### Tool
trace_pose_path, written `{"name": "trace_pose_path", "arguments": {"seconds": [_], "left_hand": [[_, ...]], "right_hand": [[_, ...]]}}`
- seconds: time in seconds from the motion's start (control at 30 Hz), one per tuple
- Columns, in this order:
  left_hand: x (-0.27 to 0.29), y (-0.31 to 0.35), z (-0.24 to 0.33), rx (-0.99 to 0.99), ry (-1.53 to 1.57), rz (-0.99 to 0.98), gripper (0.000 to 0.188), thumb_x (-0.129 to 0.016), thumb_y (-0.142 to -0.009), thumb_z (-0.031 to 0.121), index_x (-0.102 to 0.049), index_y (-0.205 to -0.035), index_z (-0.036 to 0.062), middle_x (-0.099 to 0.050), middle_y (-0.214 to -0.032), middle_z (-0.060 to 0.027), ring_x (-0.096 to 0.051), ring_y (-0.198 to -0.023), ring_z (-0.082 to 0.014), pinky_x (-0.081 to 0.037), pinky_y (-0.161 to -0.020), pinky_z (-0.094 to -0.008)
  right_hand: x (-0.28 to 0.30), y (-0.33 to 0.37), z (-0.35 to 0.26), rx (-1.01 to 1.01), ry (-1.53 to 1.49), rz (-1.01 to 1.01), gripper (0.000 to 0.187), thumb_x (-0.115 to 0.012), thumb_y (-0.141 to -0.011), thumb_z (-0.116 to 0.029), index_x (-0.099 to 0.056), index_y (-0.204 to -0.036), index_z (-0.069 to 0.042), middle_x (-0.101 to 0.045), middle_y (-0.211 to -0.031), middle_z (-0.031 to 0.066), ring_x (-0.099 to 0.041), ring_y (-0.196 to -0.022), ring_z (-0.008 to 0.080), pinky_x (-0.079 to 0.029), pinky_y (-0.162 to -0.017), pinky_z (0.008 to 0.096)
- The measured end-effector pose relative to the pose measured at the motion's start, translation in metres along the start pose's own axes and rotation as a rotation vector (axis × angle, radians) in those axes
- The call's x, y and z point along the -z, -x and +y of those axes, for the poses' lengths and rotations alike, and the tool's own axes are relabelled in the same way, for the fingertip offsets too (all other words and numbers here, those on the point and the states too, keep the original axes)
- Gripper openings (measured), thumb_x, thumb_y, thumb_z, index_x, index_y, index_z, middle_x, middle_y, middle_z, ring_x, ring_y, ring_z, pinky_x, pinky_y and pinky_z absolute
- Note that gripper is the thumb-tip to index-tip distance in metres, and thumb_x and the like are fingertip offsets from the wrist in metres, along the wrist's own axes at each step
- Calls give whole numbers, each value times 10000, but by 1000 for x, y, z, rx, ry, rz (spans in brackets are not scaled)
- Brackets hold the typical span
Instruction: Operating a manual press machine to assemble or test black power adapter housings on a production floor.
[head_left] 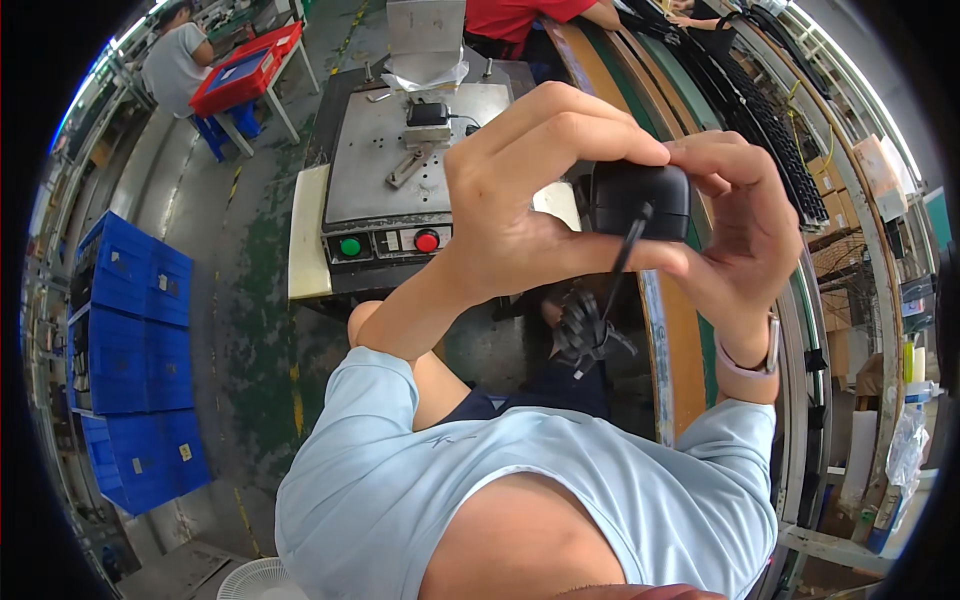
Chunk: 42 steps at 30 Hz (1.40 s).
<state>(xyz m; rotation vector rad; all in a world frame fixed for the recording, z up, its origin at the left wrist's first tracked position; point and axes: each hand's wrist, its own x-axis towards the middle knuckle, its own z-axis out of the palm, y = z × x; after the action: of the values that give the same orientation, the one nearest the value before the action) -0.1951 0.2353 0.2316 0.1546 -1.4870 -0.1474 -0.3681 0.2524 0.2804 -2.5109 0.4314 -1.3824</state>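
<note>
Your left hand (520, 190) is curling around one side of a black adapter (640, 195), its index finger lying along the top and its thumb reaching underneath. Your right hand (745, 210) is closing in from the other side, so both are pinching the block between them, and the index fingertips are meeting or nearly meeting above it. The adapter is sitting up in front of you, clear of any surface, with its cord end facing your head.

The cord (628, 255) is running down from that end to a tied cable bundle (590, 330), which is hanging above your dark trousers (560, 385). Since mostly fingers and thumbs are carrying the smooth case, a loosened pinch could be letting it slip, and the bundle's weight would be pulling it down. That weight may also be straining the cord where it is entering the case. If the bundle were swinging, its loops could be snagging on the machine (310, 235) ahead or the wooden rail (672, 385) to your right.

Farther out, a second black block (428, 114) is resting on the machine's metal plate (365, 190), beyond a loose-looking metal bracket (408, 165). A green button (349, 246) and a red button (427, 240) are facing you; a low, careless forearm could be bumping either. Blue crates (140, 360) are standing well off to your left.
</note>
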Motion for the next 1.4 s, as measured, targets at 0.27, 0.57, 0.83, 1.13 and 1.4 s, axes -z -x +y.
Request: {"name": "trace_pose_path", "arguments": {"seconds": [0.27, 0.57, 0.83, 1.13, 1.4], "left_hand": [[-4, -1, -12, 76, 14, -140, 543, -891, -593, 192, -658, -1058, 36, -625, -966, -80, -592, -838, -177, -497, -747, -273], [-2, 3, -14, 435, 280, -265, 404, -796, -728, 126, -651, -1094, 34, -638, -1031, -78, -592, -912, -180, -501, -811, -291], [15, 9, -30, 661, 371, -296, 298, -756, -777, 122, -670, -1044, 19, -653, -982, -65, -591, -868, -154, -473, -759, -255], [29, 61, -28, 571, 158, -295, 239, -795, -728, 97, -701, -936, 27, -652, -869, -35, -563, -750, -119, -409, -675, -196], [82, 108, -91, 1131, 269, -314, 257, -806, -741, 205, -678, -879, 31, -623, -790, -42, -532, -678, -105, -452, -618, -227]], "right_hand": [[-17, 17, 29, 49, -235, 250, 500, -814, -702, -81, -531, -1103, 15, -568, -1108, 156, -577, -1011, 267, -494, -885, 343], [-28, 46, 52, -173, -614, 525, 518, -828, -666, -58, -505, -1070, -85, -563, -1115, 136, -563, -1033, 253, -468, -929, 367], [-31, 64, 52, -238, -491, 186, 533, -831, -649, -44, -494, -1059, -99, -571, -1120, 123, -569, -1027, 248, -468, -924, 365], [-54, 86, 65, -680, -613, 87, 539, -764, -665, -5, -500, -1132, -52, -565, -1162, 170, -593, -1012, 269, -514, -863, 334], [-83, 99, 118, -1173, -1125, -278, 366, -546, -902, -36, -456, -1253, 17, -576, -1049, 186, -581, -812, 183, -470, -656, 213]]}}
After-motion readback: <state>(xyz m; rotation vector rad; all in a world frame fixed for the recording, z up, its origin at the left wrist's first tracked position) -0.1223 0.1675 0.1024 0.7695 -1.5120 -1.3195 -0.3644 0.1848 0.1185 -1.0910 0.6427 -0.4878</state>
